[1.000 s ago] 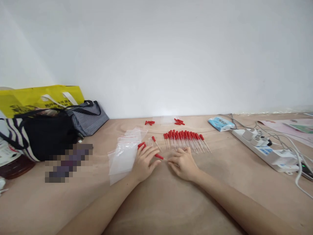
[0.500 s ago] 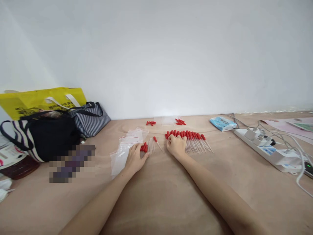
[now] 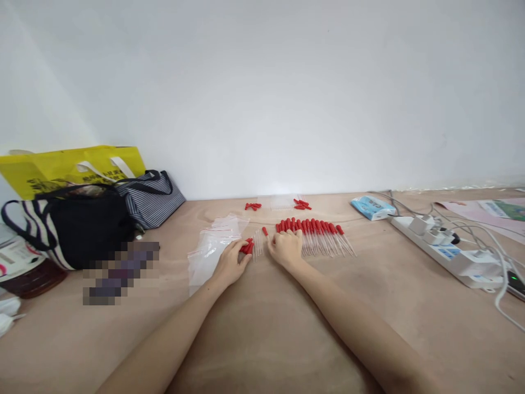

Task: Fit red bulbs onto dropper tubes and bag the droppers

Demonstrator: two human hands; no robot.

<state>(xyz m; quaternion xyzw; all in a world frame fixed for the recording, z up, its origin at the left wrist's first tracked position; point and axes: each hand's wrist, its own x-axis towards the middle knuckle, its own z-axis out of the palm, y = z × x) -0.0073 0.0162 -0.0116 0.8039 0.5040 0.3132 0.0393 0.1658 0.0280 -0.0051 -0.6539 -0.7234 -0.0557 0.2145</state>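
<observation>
My left hand (image 3: 232, 264) curls around a small heap of red rubber bulbs (image 3: 248, 246), thumb and fingers on either side. Just right of them several bare clear dropper tubes (image 3: 257, 245) lie side by side. My right hand (image 3: 286, 247) rests low on the table with bent fingers, its thumb side at a single red-capped dropper (image 3: 264, 231); the lower tube of this dropper is hidden by the hand. Beyond and to the right of that hand runs a row of droppers (image 3: 318, 226) with red bulbs and clear tubes, partly covered by my fingers.
Clear zip bags (image 3: 211, 249) lie left of my left hand. Farther back are two piles of red bulbs (image 3: 253, 207) with clear tubes between. Bags (image 3: 151, 200) stand left; a blue tissue pack (image 3: 372, 207) and a power strip (image 3: 435, 243) with cables lie right.
My right hand has moved a little left, to the single dropper, which has shifted slightly right. My left hand and the red bulbs under it have moved slightly right.
</observation>
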